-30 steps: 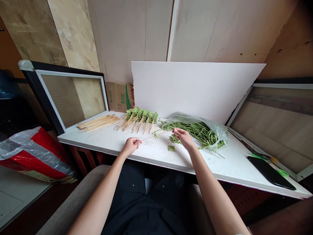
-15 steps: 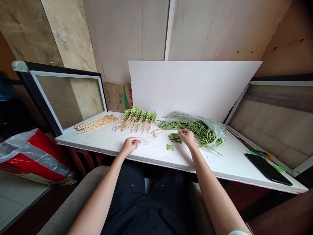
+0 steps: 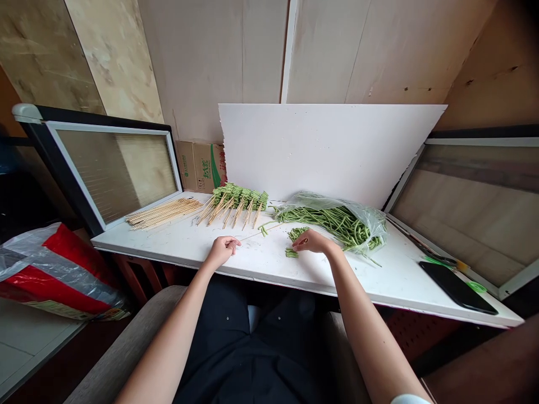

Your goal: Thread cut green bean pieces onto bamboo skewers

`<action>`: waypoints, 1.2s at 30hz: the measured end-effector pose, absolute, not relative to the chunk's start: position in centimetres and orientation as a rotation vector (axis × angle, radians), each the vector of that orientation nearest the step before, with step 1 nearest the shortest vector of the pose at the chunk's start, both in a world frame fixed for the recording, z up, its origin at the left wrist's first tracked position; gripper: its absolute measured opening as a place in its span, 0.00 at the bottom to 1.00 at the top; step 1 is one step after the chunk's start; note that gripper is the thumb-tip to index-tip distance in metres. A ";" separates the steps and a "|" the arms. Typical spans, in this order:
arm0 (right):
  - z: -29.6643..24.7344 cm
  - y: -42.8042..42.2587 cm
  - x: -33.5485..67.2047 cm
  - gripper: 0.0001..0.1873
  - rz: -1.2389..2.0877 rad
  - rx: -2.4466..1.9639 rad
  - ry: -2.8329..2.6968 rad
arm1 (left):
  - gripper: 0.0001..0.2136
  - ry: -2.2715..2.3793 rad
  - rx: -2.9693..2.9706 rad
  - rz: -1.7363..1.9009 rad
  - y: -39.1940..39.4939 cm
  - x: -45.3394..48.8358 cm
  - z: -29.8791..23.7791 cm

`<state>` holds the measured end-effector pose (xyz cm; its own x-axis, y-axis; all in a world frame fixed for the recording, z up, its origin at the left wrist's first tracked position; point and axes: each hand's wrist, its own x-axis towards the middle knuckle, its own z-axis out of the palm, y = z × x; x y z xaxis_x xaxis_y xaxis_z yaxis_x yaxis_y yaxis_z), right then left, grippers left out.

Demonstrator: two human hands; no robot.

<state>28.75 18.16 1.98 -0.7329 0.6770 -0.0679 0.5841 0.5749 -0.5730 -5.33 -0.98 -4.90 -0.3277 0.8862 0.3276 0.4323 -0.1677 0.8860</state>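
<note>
My left hand (image 3: 223, 251) pinches a thin bamboo skewer (image 3: 251, 235) near the table's front edge. The skewer points right and away from me, with a few short green bean pieces (image 3: 263, 230) around its middle. My right hand (image 3: 314, 241) reaches down with fingertips drawn together, right at a short row of cut bean pieces (image 3: 291, 253). What is between those fingertips is too small to make out. Just behind them lies a small pile of cut bean pieces (image 3: 297, 232), partly covered by the hand.
Finished bean skewers (image 3: 240, 199) are stacked at the back, beside bare bamboo skewers (image 3: 164, 213). Long green beans (image 3: 332, 219) spill from a clear plastic bag (image 3: 374, 216). A black phone (image 3: 457, 286) and scissors (image 3: 433, 253) lie right. A cardboard box (image 3: 200, 165) stands behind.
My right hand has moved down and left, from beside the bean pile to the short row of pieces. My left hand keeps the skewer in nearly the same place.
</note>
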 end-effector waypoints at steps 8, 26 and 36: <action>1.8 17.1 27.3 0.06 0.778 -1.127 -2.729 | 0.16 1.710 1.498 1.490 -0.9 -5.4 -5.0; -0.6 16.9 25.2 0.29 1.604 -0.672 -1.653 | 0.19 1.742 1.498 1.518 -0.8 -5.4 -5.2; -0.9 16.5 24.1 0.24 1.747 -0.612 -1.417 | 0.18 1.752 1.520 1.503 -0.7 -5.6 -5.3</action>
<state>24.08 16.49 -0.92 -0.5729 0.8124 0.1082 -0.2733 -0.0649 -0.9597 -5.56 -0.68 -5.34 -0.3459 0.8731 0.3435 0.4720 -0.1545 0.8679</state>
